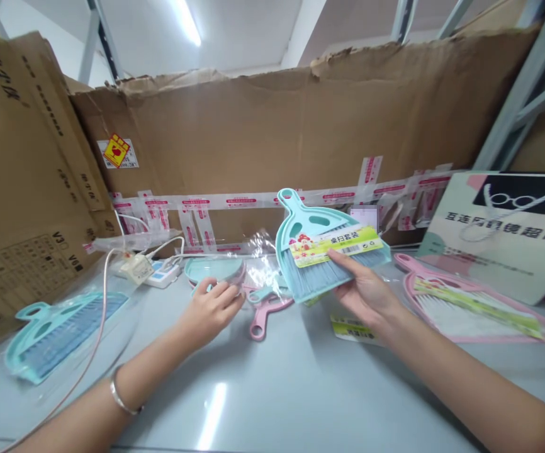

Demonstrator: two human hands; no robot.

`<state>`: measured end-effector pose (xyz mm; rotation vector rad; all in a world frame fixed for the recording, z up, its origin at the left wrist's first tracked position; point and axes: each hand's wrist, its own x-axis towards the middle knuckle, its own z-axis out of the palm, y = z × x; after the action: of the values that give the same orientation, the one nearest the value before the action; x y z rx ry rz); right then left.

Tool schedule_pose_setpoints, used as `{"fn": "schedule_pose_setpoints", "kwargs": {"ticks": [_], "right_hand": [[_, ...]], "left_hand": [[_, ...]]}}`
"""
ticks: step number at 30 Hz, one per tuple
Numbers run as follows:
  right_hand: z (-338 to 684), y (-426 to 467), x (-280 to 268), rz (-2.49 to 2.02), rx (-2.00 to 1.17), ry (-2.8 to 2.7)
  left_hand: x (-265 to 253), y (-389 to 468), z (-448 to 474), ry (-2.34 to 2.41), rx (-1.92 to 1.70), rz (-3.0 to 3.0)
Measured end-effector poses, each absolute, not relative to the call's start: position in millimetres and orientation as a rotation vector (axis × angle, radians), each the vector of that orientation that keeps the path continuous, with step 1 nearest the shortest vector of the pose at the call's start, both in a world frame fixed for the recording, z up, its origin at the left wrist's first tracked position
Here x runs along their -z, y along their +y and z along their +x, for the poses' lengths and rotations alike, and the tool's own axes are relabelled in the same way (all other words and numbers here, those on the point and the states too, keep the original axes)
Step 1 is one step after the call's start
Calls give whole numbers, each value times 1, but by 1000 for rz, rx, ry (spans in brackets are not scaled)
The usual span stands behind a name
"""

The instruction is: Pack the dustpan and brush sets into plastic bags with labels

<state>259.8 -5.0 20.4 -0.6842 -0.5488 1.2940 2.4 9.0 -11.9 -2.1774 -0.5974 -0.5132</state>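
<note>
My right hand (364, 292) grips a turquoise dustpan (286, 242) with a brush lying in it; the brush's blue-grey bristles show. A yellow-green printed card (333, 245) lies across the dustpan under my thumb. My left hand (218, 308), with a silver bangle on the wrist, hovers palm down over the table. Its fingers are loosely bent and a little apart, with nothing visible in them. Just behind them are stacked dustpans (213, 269), turquoise on top with pink beneath. A pink brush handle (259, 324) and a turquoise handle (262, 294) lie to its right, beside clear plastic wrapping (262, 255).
On the left lies a bagged turquoise dustpan set (65, 333), with a white cable (100, 333) passing over it. A power strip (163, 274) sits behind. At right are a pink dustpan set (471, 308), another card (352, 328) and a printed bag (503, 239). Cardboard (253, 138) walls the back.
</note>
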Motion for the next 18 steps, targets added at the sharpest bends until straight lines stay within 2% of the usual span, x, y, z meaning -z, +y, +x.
{"fn": "schedule_pose_setpoints", "kwargs": {"ticks": [7,11,14,18], "right_hand": [[267,3,-17,-722,-1290,-611],[274,4,-9,-749,-1303,-591],[276,1,-6,-754,-1338,-576],[276,-5,-10,-769,-1380,-614]], "left_hand": [[-5,8,1,-955,490,-2645],[-8,16,11,-1181,479,-2535],[0,26,18,-1168,346,-2521],[4,35,17,-1209,376,-2433]]}}
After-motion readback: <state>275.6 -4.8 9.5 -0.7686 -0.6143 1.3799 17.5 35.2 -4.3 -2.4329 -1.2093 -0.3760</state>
